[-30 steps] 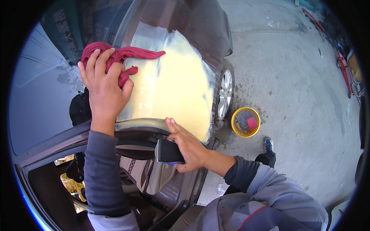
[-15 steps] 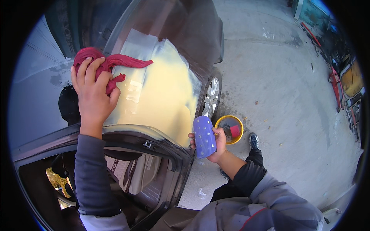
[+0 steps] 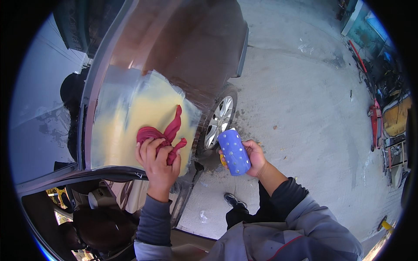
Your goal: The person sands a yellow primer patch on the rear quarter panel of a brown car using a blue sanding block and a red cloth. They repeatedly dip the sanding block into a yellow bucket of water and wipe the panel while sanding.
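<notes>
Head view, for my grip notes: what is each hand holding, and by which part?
The left hand grips the red cloth by its bunched part; the right hand holds the dotted blue block by its long sides.

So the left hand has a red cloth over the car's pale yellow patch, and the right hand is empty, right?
Not quite: the right hand isn't empty; the head view shows it holding a blue-purple block. The left hand does have the red cloth over the pale yellow patch.
</notes>
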